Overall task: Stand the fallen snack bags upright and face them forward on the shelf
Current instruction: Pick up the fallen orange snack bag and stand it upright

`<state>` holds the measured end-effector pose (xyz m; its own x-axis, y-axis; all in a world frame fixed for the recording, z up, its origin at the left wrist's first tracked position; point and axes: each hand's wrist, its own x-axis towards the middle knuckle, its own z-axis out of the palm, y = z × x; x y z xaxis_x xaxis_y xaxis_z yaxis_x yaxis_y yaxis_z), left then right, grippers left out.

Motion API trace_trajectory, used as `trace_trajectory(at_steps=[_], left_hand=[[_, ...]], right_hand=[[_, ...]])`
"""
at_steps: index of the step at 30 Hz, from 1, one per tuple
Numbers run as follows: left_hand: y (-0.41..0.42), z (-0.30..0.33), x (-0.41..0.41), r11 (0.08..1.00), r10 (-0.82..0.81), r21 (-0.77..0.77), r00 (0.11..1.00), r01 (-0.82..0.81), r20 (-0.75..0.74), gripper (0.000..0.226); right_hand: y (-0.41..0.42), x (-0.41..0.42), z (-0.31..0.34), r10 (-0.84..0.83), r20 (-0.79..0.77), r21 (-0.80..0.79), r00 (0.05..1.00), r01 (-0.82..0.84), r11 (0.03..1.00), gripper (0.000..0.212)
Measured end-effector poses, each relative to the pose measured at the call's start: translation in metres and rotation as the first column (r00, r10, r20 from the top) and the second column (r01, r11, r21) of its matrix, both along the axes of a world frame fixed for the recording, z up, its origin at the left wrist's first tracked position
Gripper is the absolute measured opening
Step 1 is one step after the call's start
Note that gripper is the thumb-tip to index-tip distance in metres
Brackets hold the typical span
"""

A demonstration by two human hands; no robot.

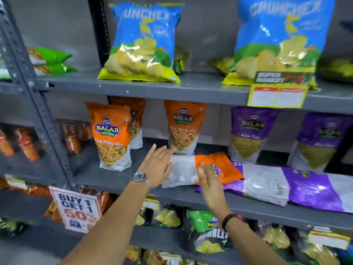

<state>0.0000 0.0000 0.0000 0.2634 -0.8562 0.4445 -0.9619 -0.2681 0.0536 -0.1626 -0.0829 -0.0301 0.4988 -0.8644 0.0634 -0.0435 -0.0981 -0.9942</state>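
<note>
Fallen orange bag (200,170) lies flat, long axis left-right, top seemingly rightward

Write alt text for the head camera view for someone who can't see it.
Two open hands, left and right, reach for an orange snack bag lying flat on the middle shelf. A purple bag lies flat beside it, with upright bags behind.
</note>
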Motion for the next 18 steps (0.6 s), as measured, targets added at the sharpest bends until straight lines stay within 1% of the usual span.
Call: trace_trajectory(at_steps=[1,2,3,4,6,7,8,9,10,12,14,15,16,17,18], left_hand=[[-0.005,-0.006,0.012,0.998,0.020,0.055,0.998,-0.017,-0.061,0.045],[-0.012,-0.012,0.026,0.996,0.011,0.087,0.995,-0.002,-0.099,0.046],[-0.020,-0.019,0.040,0.993,0.013,0.117,0.990,0.003,-0.140,0.047],[-0.029,-0.026,0.056,0.987,0.018,0.161,0.982,0.013,-0.189,0.047],[-0.050,-0.038,0.079,0.976,0.027,0.215,0.959,0.035,-0.281,0.048],[-0.060,-0.042,0.088,0.972,0.036,0.230,0.945,0.042,-0.325,0.048],[-0.071,-0.045,0.095,0.969,0.034,0.241,0.931,0.059,-0.364,0.047],[-0.081,-0.048,0.101,0.962,0.041,0.264,0.912,0.075,-0.409,0.047],[-0.090,-0.049,0.105,0.954,0.049,0.285,0.892,0.090,-0.448,0.047],[-0.107,-0.052,0.110,0.936,0.076,0.323,0.818,0.139,-0.571,0.051],[-0.118,-0.051,0.113,0.920,0.125,0.343,0.689,0.188,-0.714,0.054],[-0.121,-0.050,0.114,0.914,0.146,0.346,0.620,0.215,-0.771,0.049],[-0.124,-0.049,0.116,0.904,0.156,0.347,0.565,0.248,-0.810,0.039],[-0.126,-0.047,0.117,0.897,0.158,0.345,0.529,0.275,-0.834,0.029],[-0.125,-0.045,0.119,0.896,0.149,0.330,0.499,0.298,-0.854,0.026]], right_hand=[[0.002,0.012,-0.011,-0.024,-0.007,0.079,1.000,0.024,0.997,0.031],[0.000,0.024,-0.020,-0.046,-0.035,0.118,0.998,0.049,0.992,0.023],[0.003,0.033,-0.027,-0.056,-0.054,0.178,0.997,0.065,0.982,0.019],[0.003,0.044,-0.037,-0.056,-0.094,0.249,0.994,0.078,0.965,0.022],[0.003,0.063,-0.049,-0.071,-0.061,0.446,0.996,0.091,0.890,0.030],[0.000,0.069,-0.052,-0.085,-0.031,0.511,0.996,0.089,0.855,0.029],[-0.001,0.074,-0.052,-0.092,-0.007,0.554,0.996,0.081,0.829,0.027],[-0.003,0.080,-0.055,-0.094,0.027,0.583,0.995,0.061,0.810,0.031],[-0.006,0.084,-0.057,-0.094,0.063,0.608,0.994,0.036,0.793,0.039],[-0.012,0.094,-0.060,-0.130,0.132,0.665,0.983,0.009,0.747,0.047],[-0.016,0.099,-0.063,-0.177,0.161,0.689,0.971,0.018,0.725,0.046],[-0.016,0.101,-0.063,-0.204,0.166,0.690,0.965,0.034,0.723,0.045],[-0.016,0.102,-0.065,-0.226,0.155,0.678,0.962,0.063,0.733,0.044],[-0.015,0.102,-0.067,-0.245,0.158,0.660,0.956,0.082,0.747,0.043],[-0.014,0.102,-0.067,-0.253,0.168,0.637,0.953,0.091,0.765,0.043]])
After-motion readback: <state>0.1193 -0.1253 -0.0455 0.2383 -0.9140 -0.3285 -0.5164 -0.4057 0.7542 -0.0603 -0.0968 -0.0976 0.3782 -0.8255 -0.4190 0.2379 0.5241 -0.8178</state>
